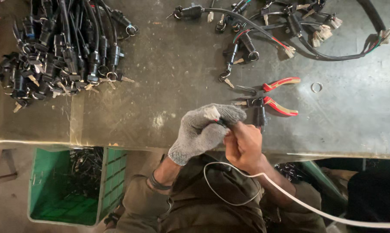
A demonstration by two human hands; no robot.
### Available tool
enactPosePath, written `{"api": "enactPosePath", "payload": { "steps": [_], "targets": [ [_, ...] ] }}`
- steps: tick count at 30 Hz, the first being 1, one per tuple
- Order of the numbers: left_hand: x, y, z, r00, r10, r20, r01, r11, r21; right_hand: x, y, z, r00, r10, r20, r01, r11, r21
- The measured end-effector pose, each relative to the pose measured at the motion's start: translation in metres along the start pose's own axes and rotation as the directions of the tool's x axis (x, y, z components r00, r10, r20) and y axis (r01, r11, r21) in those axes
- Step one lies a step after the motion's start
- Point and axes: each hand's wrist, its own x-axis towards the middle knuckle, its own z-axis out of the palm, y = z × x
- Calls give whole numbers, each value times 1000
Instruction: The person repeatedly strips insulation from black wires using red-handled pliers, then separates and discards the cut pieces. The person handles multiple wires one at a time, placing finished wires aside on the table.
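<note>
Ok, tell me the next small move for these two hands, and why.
Probably seat the white connector firmly. The gloved left hand holds it up with the black cable, and the bare right hand pinches right beside it; the red-handled pliers lie untouched.

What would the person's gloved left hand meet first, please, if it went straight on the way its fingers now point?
Probably the red-handled pliers. The gloved left hand points up and to the right across the metal table; the black switch part lies close beside that line, and depth is unclear.
</note>
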Motion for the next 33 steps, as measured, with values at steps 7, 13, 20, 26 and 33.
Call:
{"api": "enactPosePath", "payload": {
  "steps": [7, 13, 20, 26, 33],
  "targets": [
    [7, 20, 20, 992, -6, -125, 12, 999, 44, 31, -26, -30, 977, 190, 96, -196, 979, 51],
    [6, 28, 46, 959, 246, 138, -273, 680, 681, 70, -68, -71, 991, -22, 131, 15, 998, 54],
    [14, 49, 65, 944, 125, 306, -317, 607, 729, 68, -45, -103, 979, -184, 92, 20, 529, 849],
    [12, 68, 59, 934, 125, 334, -357, 349, 866, 30, -2, -155, 930, 201, -308, 240, 303, 922],
    [5, 52, 22, 945, -306, 116, 264, 923, 281, 52, 37, -129, 838, 373, -399, 190, 485, 854]
  ]
}}
